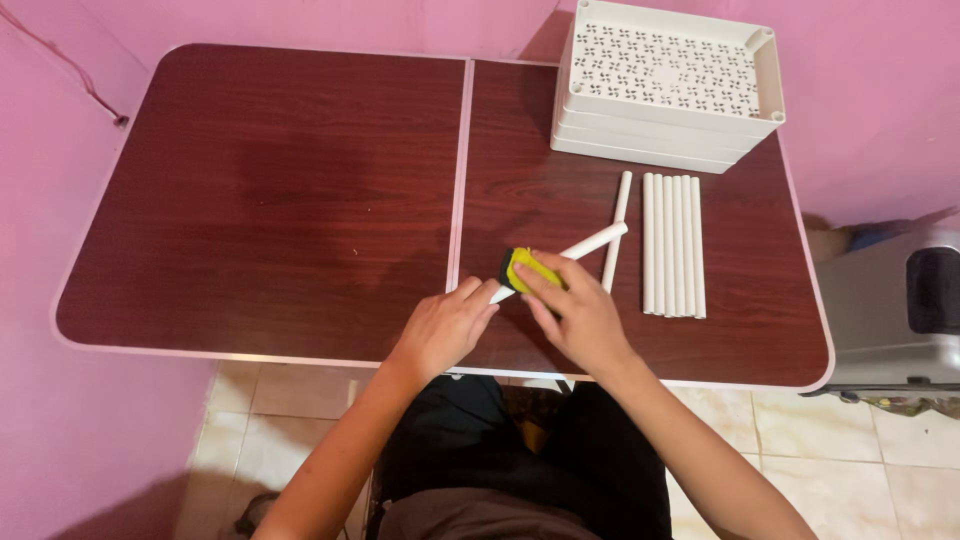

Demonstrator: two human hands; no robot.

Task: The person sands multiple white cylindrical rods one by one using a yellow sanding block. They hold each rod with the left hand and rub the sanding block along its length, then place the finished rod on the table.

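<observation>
Pink walls close in on three sides of a dark wood-grain folding table (pixel 280 200), whose two leaves meet at a pale seam running front to back; pale floor tiles show beneath its near edge, and a grey appliance (pixel 895 310) stands on the floor just past its right end. Near the front edge, the left hand (pixel 445 328) pinches the near end of a white tube (pixel 580 248) that slants up and to the right, its far tip lifted off or just resting above the wood, so the tube is steadied at one end. The right hand (pixel 578 318) is closed over a yellow and black sponge (pixel 528 270), pressing it around the tube's middle, fingers curled over the top; the two-handed hold appears to keep the tube from rolling while the sponge bears on it. One loose white tube (pixel 617 230) lies alone, slightly tilted, just beside the held one, and to its right a row of white tubes (pixel 673 245) lies side by side, touching and parallel, set apart as a tidy batch. At the far right corner sits a stack of white perforated trays (pixel 665 85), nested and well apart from the hands. The left leaf of the table carries nothing visible.
</observation>
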